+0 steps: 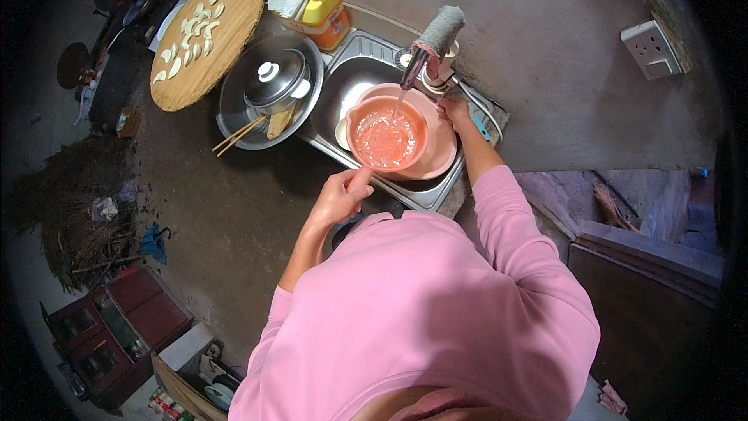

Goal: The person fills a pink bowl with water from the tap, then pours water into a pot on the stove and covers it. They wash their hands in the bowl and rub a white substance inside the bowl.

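Water (398,103) runs from the faucet (413,68) into a pink dipper (356,140) held over the sink (372,47) in the head view. It might spill over, should the flow prove too strong or the dipper tilt under the added weight. The dipper's bowl lies just beyond your left hand (341,196), whose fingers wrap its handle (361,179) by the sink's near edge. At the sink's right side, near the faucet, your right hand (454,111) has fingers curled; whether they pinch anything cannot be told.

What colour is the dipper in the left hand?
The dipper is orange-pink, best seen in the head view.
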